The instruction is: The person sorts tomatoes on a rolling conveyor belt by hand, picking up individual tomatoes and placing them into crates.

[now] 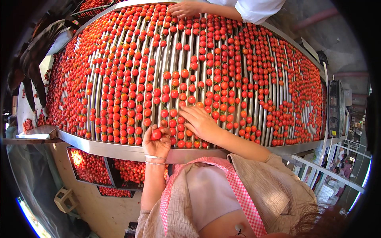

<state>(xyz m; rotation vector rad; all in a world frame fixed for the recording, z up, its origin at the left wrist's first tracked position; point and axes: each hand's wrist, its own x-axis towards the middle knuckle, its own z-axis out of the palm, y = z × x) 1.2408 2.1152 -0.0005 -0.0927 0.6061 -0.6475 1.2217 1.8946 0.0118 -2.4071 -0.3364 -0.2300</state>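
Note:
Before me is a metal roller conveyor point(86, 145), its rollers covered with rows of red and orange cherry tomatoes point(131, 120). My left hand point(155, 147) is turned palm up at the near rail, with a red cherry tomato point(156, 134) held in its curled fingers. Part of that grip is hidden by the hand itself. To its right, my right hand point(201, 122) reaches palm down over the rollers. Its extended fingers touch tomatoes, and nothing is visibly gripped in it.
Across the conveyor, a co-worker's hand point(184, 9) lies among tomatoes. Another person point(32, 59) bends over the left end. Below the near rail stand black crates point(109, 171) filled with tomatoes. A beige plastic stool point(64, 200) is on the floor; a white railing point(327, 175) runs at right.

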